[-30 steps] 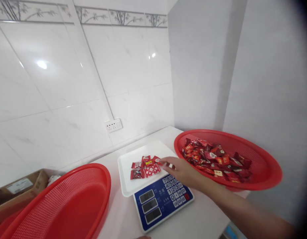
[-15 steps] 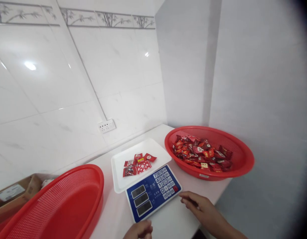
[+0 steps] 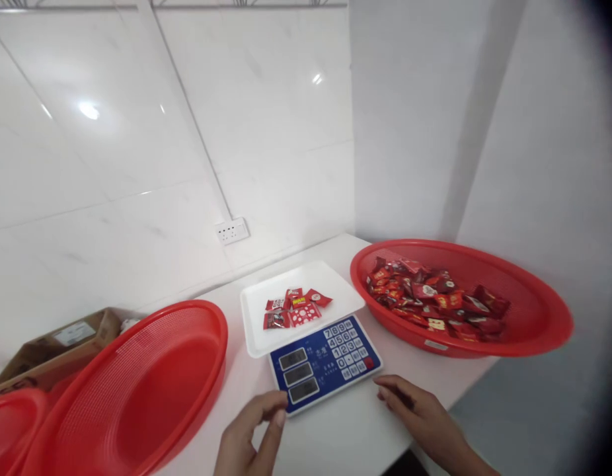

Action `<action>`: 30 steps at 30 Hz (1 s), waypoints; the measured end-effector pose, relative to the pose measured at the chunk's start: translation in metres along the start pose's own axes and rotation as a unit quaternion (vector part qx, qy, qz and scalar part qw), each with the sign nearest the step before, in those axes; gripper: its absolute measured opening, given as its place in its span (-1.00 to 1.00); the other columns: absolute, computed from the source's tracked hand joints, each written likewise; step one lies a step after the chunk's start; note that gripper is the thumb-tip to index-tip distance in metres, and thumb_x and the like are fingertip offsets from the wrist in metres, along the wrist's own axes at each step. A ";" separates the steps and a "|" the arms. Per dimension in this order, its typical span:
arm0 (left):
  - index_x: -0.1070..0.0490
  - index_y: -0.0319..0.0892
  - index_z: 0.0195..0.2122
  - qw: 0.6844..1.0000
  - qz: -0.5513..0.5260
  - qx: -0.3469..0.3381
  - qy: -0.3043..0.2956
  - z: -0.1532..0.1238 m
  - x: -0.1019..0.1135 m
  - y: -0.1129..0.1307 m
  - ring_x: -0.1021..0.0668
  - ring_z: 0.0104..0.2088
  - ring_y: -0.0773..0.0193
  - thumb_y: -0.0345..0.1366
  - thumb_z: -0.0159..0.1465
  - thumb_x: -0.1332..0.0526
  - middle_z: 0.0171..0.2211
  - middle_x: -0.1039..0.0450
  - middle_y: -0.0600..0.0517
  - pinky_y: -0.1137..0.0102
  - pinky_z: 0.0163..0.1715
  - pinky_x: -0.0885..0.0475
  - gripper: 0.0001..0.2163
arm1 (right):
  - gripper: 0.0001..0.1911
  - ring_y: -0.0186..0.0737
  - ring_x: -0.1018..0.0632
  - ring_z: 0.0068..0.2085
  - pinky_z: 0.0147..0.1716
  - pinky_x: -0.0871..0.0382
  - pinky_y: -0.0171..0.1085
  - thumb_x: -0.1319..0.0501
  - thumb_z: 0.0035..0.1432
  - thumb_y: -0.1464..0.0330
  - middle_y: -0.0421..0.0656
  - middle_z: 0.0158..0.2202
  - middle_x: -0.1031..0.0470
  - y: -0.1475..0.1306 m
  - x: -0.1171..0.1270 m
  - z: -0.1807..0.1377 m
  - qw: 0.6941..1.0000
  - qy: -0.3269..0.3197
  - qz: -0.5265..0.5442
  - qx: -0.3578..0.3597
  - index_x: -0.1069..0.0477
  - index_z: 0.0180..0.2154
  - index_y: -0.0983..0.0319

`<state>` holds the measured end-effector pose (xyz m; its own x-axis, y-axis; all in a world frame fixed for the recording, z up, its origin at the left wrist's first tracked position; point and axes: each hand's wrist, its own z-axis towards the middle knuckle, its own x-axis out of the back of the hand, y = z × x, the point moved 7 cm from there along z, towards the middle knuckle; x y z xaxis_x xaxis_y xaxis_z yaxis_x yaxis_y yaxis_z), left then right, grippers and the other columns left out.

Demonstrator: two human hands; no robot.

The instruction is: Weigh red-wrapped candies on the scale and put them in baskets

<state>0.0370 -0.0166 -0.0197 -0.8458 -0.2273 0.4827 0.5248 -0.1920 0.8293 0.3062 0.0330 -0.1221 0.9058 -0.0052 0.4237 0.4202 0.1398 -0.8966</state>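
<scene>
A white and blue electronic scale (image 3: 330,360) stands on the white table, its keypad and three dark displays facing me. Several red-wrapped sweets (image 3: 297,309) lie together on its white weighing tray (image 3: 256,340). At the scale's front left corner is my left hand (image 3: 251,430), thumb and forefinger apart with nothing between them; whether the fingertips touch the corner I cannot tell. Just off the front right corner, my right hand (image 3: 425,416) hovers low, empty, its fingers loosely bent and the thumb apart.
On the right, a red plastic basket (image 3: 538,324) holds many wrapped sweets. A second red basket (image 3: 207,377), with bare sides and bottom, stands at the left. Behind it sits an open cardboard box (image 3: 95,330). A socket (image 3: 232,230) is on the tiled wall.
My left hand has come further into view and up to the scale's front left corner. The view has shifted down and left. The sweets on the tray lie as before.
</scene>
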 end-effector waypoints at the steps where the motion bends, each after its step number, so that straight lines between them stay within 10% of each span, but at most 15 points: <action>1: -0.51 -0.08 -0.30 1.000 0.016 0.001 -0.010 0.004 0.005 0.000 -0.58 -0.27 0.26 -0.08 0.15 -0.18 -0.29 -0.57 0.01 0.47 -0.25 -0.47 -0.77 | -0.67 -0.18 -0.56 -0.35 -0.34 -0.46 -0.32 -0.10 0.09 0.10 -0.19 -0.40 -0.58 0.001 0.000 -0.001 1.000 0.009 -0.020 0.003 -0.51 -0.31 0.14; 21: -0.39 -0.12 -0.07 0.962 0.253 -0.070 -0.078 0.124 -0.025 0.010 -0.44 -0.05 0.12 -0.41 0.24 -0.04 -0.12 -0.47 -0.06 0.21 -0.09 -0.36 -0.73 | -0.72 -0.16 -0.58 -0.31 -0.32 -0.48 -0.28 -0.08 0.15 0.17 -0.14 -0.33 -0.59 0.011 -0.004 -0.013 0.983 0.061 -0.126 0.121 -0.50 -0.30 0.14; 30: -0.36 -0.19 -0.10 0.947 0.304 -0.007 -0.102 0.159 -0.024 -0.016 -0.50 -0.20 0.25 -0.20 0.26 -0.12 -0.16 -0.43 -0.03 0.20 -0.19 -0.43 -0.76 | -0.73 -0.20 -0.59 -0.34 -0.36 -0.51 -0.32 -0.06 0.18 0.20 -0.17 -0.36 -0.59 0.003 -0.003 -0.013 0.974 0.078 -0.144 0.154 -0.50 -0.32 0.13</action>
<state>0.0338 0.1438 -0.0002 -0.3870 -0.1105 0.9154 0.9209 -0.0971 0.3776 0.3054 0.0210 -0.1280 0.7599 -0.2353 0.6060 0.6440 0.4000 -0.6521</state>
